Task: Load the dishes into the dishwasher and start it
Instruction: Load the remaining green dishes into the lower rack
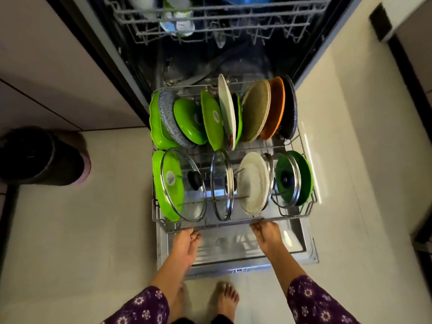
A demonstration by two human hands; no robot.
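Observation:
The dishwasher's lower rack [233, 222] is pulled out over the open door [299, 251]. It holds several upright dishes: green plates [211, 119], a white plate [226, 108], an olive plate [256, 111], an orange plate [275, 106], glass lids [187, 190] and a white plate [253, 183] in the front row. My left hand [185, 244] grips the rack's front rail at the left. My right hand [266, 233] grips the same rail near the middle. The upper rack [210, 22] sits above with cups in it.
A dark round bin [39, 157] stands on the floor at the left. Pale cabinet fronts flank the dishwasher on both sides. My bare feet [226, 298] stand just in front of the door's edge.

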